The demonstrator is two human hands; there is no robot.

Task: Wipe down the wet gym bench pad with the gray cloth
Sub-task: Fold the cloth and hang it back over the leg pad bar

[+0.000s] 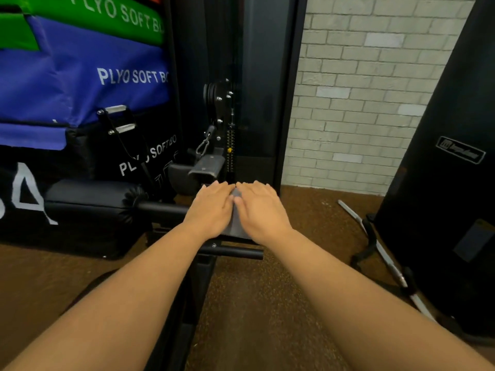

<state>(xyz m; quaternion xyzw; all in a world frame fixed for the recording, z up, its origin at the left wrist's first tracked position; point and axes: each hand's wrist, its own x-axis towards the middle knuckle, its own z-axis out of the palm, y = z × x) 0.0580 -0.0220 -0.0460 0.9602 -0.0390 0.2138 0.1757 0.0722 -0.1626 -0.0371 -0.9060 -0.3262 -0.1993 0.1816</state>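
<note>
Both arms reached forward, and the left hand and right hand lay flat, side by side, fingers spread and pressed down on the thin gray folded cloth. The cloth sat on the small black vinyl bench pad, mostly hidden beneath the palms, just before the black cable machine column. The cloth looked soft, limp and light; it would likely bunch unless held under open palms. The pad's surface seemed smooth, probably slick when wet, though no wetness showed from here.
</note>
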